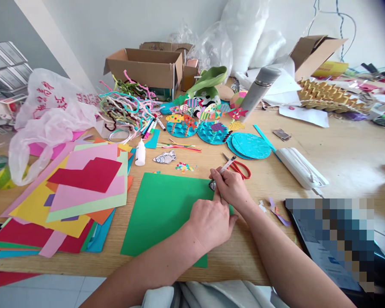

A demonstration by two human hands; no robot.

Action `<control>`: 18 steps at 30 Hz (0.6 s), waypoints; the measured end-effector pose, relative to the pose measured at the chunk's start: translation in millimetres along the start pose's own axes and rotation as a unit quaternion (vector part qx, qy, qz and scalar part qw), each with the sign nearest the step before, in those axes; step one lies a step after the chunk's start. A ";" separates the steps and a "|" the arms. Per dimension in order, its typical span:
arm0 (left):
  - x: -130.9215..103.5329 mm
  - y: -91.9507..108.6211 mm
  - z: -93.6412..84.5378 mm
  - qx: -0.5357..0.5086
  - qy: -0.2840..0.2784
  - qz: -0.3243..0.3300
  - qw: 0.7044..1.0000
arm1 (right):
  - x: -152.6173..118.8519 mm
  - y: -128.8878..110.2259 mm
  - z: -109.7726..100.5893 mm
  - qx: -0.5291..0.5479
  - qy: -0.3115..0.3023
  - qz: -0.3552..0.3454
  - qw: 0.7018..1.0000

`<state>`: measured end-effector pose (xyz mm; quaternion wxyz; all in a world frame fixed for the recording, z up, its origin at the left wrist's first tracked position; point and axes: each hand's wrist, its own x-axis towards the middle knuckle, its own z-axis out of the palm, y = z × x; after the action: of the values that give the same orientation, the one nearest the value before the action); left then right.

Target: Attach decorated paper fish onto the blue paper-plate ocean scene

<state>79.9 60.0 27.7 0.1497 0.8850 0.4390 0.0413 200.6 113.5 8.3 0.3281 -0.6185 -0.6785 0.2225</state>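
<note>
A sheet of green paper (pixel 160 214) lies on the table in front of me. My right hand (pixel 231 188) is closed around a slim white pen (pixel 226 164), over the sheet's upper right corner. Under its tip is a small grey-and-white fish cutout (pixel 212 185), mostly covered by my fingers. My left hand (pixel 210 224) rests on the green paper, index finger stretched to the cutout and thumb apart. Red-handled scissors (pixel 244 169) lie just beyond my right hand. Another printed fish cutout (pixel 165 157) lies beyond the sheet, near colourful paper bits (pixel 184 167).
Stacked coloured paper (pixel 90 184) and a white glue bottle (pixel 140 153) are on the left. Blue discs (pixel 252 145), decorated paper fish (pixel 175 118) and a grey flask (pixel 258 92) stand farther back. A white pouch (pixel 301 167) and a tablet (pixel 321 252) lie right.
</note>
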 end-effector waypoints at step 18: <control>-0.4 1.1 -0.4 -0.004 -0.004 -0.003 1.000 | -0.4 1.3 0.2 -0.016 0.008 -0.025 1.000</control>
<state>80.4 59.2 28.4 0.1547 0.8832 0.4410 0.0390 201.3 113.4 7.2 0.3295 -0.6082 -0.6944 0.1982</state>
